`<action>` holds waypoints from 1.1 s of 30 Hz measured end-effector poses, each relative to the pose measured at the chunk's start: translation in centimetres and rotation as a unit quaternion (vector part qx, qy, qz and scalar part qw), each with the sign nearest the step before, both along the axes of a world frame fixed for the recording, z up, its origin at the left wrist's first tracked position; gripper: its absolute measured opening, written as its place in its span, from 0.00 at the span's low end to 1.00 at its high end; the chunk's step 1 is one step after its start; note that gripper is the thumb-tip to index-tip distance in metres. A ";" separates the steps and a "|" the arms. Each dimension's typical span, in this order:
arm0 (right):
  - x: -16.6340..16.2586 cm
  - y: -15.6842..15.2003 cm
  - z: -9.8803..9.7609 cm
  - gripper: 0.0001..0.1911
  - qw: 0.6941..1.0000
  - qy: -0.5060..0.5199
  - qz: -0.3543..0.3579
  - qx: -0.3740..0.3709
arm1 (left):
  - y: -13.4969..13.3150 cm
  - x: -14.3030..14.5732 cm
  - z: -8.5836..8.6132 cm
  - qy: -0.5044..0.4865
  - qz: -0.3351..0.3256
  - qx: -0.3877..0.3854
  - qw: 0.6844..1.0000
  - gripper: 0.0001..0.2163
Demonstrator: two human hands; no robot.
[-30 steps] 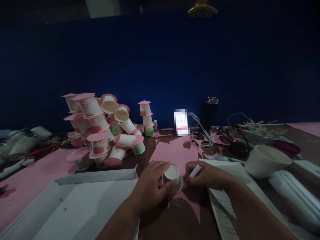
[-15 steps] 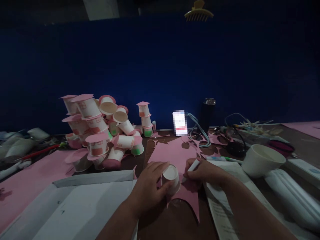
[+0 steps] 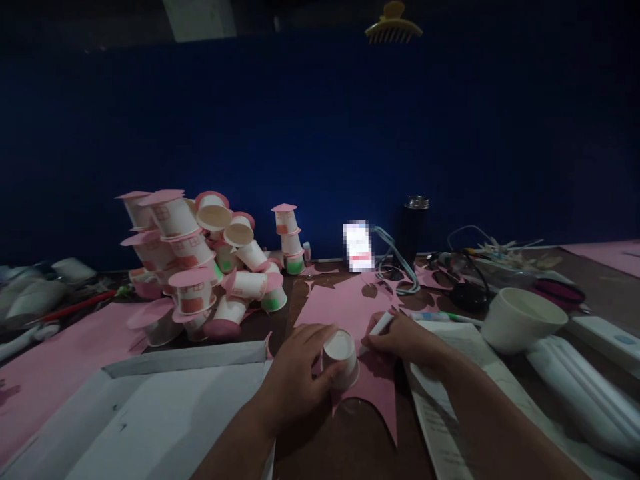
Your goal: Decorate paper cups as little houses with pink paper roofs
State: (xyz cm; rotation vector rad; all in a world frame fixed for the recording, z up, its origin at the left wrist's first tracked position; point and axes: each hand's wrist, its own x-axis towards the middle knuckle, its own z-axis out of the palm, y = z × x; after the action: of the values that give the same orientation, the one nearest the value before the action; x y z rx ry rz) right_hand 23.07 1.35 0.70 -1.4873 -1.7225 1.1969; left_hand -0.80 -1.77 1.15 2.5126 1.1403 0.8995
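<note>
Head view: the left hand clasps an inverted paper cup (base up, axis upright) on pink paper. The right hand pinches a white pen, tip against the cup's rim, paper's cut edge nearby.

two bare forearms, no sleeves, left hand and right hand ungloved.

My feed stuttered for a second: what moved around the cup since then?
The right hand with the pen slid up along the far right side of the cup. The left hand stayed pressing the upturned cup on the pink paper. The cup pile is unchanged.
</note>
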 end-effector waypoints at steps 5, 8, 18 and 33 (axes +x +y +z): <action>0.0 0.4 0.2 0.09 0.998 -0.051 0.011 0.027 | -0.1 0.0 0.1 -0.004 -0.001 -0.001 1.000 0.21; -0.1 0.5 0.4 0.11 0.996 -0.079 0.014 0.045 | -0.1 0.1 0.0 0.001 0.002 -0.003 1.000 0.21; -0.8 0.7 0.3 0.14 0.990 -0.120 0.003 0.072 | 0.1 0.1 0.1 -0.002 -0.004 -0.020 1.000 0.22; -1.6 1.1 0.4 0.14 0.990 -0.115 -0.013 0.075 | 0.2 0.1 -0.1 0.005 -0.015 -0.009 1.000 0.21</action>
State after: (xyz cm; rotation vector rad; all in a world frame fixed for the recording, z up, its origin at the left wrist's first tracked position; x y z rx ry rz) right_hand 21.49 2.45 1.13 -1.5989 -1.8910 0.8885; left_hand -0.75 -1.57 1.09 2.5153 1.1053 0.8675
